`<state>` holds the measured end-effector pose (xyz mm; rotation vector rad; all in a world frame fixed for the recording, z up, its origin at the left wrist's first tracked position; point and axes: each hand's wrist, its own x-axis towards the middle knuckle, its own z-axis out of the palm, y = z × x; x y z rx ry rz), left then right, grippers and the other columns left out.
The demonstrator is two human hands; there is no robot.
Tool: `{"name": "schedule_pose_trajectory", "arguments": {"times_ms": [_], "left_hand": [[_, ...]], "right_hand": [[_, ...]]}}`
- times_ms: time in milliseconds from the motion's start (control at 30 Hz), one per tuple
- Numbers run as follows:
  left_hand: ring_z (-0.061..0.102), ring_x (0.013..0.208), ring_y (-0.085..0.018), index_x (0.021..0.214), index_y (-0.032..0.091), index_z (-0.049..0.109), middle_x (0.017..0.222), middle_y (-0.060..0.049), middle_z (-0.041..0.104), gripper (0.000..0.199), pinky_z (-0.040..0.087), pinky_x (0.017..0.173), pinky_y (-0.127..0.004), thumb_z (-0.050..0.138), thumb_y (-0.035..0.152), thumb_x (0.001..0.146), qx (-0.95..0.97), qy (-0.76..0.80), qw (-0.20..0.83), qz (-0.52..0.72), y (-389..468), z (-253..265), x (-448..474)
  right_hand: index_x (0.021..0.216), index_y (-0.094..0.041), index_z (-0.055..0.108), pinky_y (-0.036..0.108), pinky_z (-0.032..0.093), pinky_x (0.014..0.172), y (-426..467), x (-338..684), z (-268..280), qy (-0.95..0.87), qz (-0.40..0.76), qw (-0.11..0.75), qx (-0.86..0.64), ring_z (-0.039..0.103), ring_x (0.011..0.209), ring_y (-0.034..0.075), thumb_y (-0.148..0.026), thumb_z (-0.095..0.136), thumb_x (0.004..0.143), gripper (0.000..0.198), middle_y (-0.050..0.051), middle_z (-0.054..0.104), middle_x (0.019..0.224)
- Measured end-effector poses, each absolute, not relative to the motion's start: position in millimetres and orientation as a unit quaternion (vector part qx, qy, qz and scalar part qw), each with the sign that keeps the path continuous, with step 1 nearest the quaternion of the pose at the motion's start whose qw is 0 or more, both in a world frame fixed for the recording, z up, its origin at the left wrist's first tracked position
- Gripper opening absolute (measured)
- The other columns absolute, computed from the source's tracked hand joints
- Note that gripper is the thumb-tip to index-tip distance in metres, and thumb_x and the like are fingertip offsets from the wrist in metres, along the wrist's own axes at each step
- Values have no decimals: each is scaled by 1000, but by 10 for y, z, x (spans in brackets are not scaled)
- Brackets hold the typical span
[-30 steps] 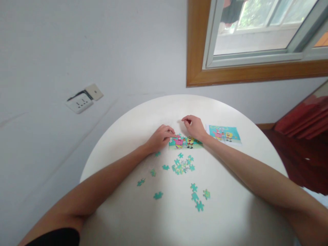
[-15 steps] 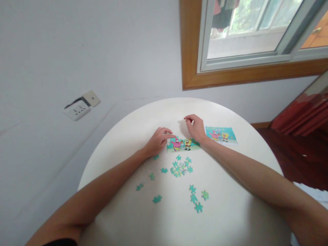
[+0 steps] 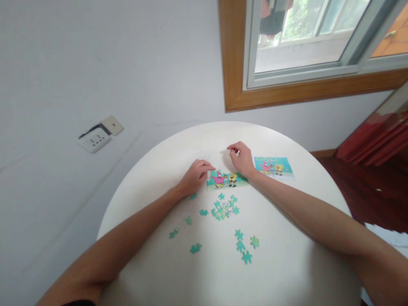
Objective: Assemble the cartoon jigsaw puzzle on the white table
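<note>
A partly joined jigsaw puzzle (image 3: 223, 180) lies between my hands, with a pink starfish figure and a yellow square figure on it. My left hand (image 3: 194, 176) rests at its left side, fingers stretched and the index fingertip at the upper left corner. My right hand (image 3: 242, 159) is beyond the puzzle's right part, its fingers curled in; whatever they may hold is hidden. The right wrist covers the puzzle's right end. Closer to me is a pile of loose puzzle pieces (image 3: 225, 210). A picture card (image 3: 274, 166) with the same figures lies right of my right hand.
Several turquoise pieces lie scattered on the round white table (image 3: 153, 272), among them a piece (image 3: 195, 248) at front left and a greenish piece (image 3: 254, 242) at front right. Behind the table is a wall with a socket (image 3: 94, 139) and a wood-framed window (image 3: 234, 55).
The view has shifted slightly. My left index fingertip has drawn back a little from the puzzle's upper edge. My right hand stays nearly still, and the loose pieces have not moved.
</note>
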<state>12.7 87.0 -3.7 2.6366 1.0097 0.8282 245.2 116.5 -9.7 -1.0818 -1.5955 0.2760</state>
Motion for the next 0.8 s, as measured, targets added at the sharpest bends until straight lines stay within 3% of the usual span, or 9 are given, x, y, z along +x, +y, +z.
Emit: {"name": "schedule_pose_trajectory", "arguments": {"times_ms": [400,600,800], "left_hand": [[56,99,-21,101,20,74,101,-6,67,37,46,93,-39,46,3,84,897,330,102,275,879,-42,116],[57,101,-21,102,22,73,102,-6,67,35,46,95,-38,48,4,84,896,331,101,278,885,-72,119],[55,102,-20,103,20,73,103,-6,66,38,44,96,-37,46,1,83,899,326,102,273,891,-85,121]], "right_hand": [[88,-18,69,33,46,79,1052,2415,100,-727,143,518,-427,58,82,19,-9,50,82,22,6,64,88],[94,-21,71,34,46,84,513,2454,489,-835,213,395,-319,59,90,18,-12,58,87,17,5,67,94],[94,-22,72,35,45,91,-73,2662,444,-902,251,241,-257,56,102,21,-14,64,88,12,8,66,104]]}}
